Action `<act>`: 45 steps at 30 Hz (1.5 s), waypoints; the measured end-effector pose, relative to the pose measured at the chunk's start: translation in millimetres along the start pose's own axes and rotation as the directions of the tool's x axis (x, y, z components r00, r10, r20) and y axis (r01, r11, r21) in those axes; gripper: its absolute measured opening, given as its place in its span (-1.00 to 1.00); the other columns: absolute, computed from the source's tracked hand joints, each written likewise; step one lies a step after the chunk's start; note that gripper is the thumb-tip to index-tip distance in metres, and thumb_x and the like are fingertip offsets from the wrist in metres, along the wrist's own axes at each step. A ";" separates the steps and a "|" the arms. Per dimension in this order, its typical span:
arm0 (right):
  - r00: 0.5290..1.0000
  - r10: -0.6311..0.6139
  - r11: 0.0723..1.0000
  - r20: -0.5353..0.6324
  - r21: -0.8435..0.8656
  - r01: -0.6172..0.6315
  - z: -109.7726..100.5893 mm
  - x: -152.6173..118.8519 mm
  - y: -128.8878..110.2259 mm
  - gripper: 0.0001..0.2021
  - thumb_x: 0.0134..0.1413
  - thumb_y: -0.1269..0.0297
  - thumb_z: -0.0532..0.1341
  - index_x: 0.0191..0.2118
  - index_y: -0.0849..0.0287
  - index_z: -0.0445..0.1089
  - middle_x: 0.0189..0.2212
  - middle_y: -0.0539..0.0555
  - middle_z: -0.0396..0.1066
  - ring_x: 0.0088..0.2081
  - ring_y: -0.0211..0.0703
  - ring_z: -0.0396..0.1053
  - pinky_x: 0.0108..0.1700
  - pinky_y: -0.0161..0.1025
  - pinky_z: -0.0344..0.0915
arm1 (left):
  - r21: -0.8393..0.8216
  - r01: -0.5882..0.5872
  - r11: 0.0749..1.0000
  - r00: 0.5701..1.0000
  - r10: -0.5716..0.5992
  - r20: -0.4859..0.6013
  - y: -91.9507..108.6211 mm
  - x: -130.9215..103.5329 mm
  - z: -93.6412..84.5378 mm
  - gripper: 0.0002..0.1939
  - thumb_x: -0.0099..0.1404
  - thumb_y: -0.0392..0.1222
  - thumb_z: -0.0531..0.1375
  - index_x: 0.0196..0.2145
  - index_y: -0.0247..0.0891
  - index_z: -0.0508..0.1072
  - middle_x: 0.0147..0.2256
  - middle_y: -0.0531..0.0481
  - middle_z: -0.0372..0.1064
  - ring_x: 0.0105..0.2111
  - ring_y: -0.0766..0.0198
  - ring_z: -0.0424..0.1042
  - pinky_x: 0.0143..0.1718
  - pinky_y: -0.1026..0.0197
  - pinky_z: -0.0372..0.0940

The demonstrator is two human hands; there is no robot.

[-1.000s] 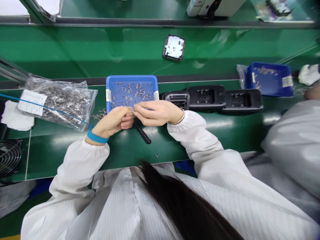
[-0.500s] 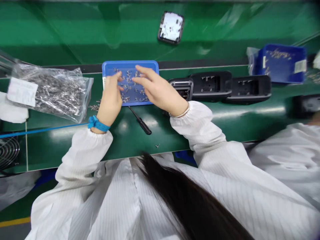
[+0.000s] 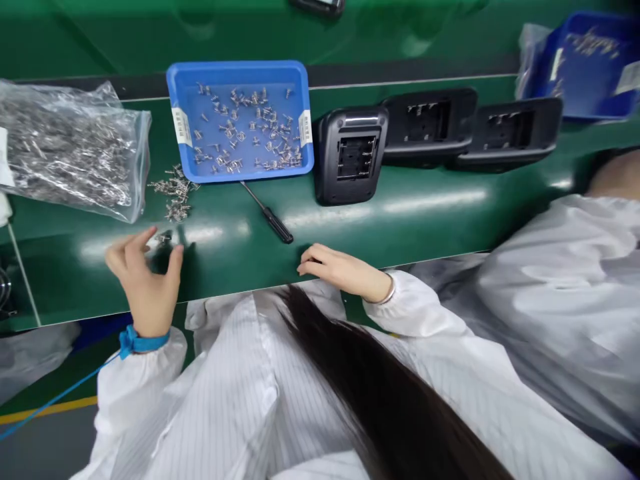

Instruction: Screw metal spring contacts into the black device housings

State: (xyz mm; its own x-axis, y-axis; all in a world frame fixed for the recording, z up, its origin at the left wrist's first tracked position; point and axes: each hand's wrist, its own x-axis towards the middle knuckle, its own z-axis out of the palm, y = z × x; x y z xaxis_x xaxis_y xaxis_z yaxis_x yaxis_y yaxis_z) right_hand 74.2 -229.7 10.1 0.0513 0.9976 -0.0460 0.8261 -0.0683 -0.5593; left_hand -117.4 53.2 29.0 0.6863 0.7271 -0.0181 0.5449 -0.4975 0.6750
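My left hand [image 3: 147, 277], with a blue wrist strap, has its fingers spread over the green bench, just below a few small metal parts [image 3: 163, 237]. Above these lies a loose pile of similar metal parts [image 3: 177, 193]. My right hand [image 3: 337, 268] rests at the bench's front edge with fingers bent and pressed together; what they hold, if anything, is hidden. A blue tray [image 3: 240, 175] with many scattered metal parts stands at the back. A black screwdriver [image 3: 277, 223] lies between the tray and my right hand.
A clear bag of metal parts [image 3: 70, 153] lies at the left. Right of the tray stand a black device [image 3: 351, 157] and two more black housings [image 3: 430, 127]. Another blue bin [image 3: 590, 67] is at the far right, near a person's white sleeve [image 3: 565, 260].
Both hands have left the blue tray. My left hand moved down and left with its fingers spread; my right hand came back to the front edge. The camera view has shifted.
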 end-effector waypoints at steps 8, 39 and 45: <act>0.858 0.046 0.995 -0.512 -0.054 -0.086 -59.3 82.4 33.0 -0.70 0.38 0.33 -0.05 0.03 0.11 0.37 0.00 0.17 0.36 0.06 -0.10 0.33 0.11 -0.02 0.35 | 0.079 0.034 0.996 0.992 -0.025 -0.123 -20.9 -4.4 7.0 -0.45 0.22 -0.07 0.33 0.14 -0.16 0.36 0.03 -0.19 0.19 -0.15 0.12 0.37 -0.03 0.04 0.34; 0.895 0.435 0.787 -0.094 -0.444 -0.429 22.7 204.4 -28.9 -0.47 0.40 0.26 -0.27 0.40 0.18 -0.08 -0.22 0.15 0.47 -0.35 -0.19 0.45 -0.43 -0.27 0.04 | 0.010 -0.367 0.930 0.922 0.365 -0.130 -41.4 61.8 18.4 -0.80 0.42 -0.32 0.04 -0.11 -0.25 0.45 0.07 -0.18 0.37 0.14 0.15 0.33 0.21 0.01 0.23; 0.896 0.427 0.796 -0.122 -0.418 -0.437 29.4 209.3 -25.4 -0.50 0.45 0.09 -0.23 0.21 0.07 0.30 -0.22 0.11 0.51 -0.32 -0.25 0.46 -0.45 -0.25 -0.06 | -0.047 -0.343 0.938 0.927 0.330 -0.177 -40.4 58.5 17.4 -0.83 0.38 -0.38 0.08 -0.23 -0.24 0.46 0.04 -0.14 0.36 0.11 0.15 0.36 0.16 0.03 0.29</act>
State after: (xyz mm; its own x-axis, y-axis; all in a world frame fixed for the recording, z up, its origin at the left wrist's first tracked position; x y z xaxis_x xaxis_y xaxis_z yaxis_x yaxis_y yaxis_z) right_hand 47.4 -19.4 -9.7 0.4674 0.8658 -0.1790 0.8702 -0.4862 -0.0793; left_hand -90.9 107.6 -12.1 0.7309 0.5935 0.3369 0.2529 -0.6940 0.6741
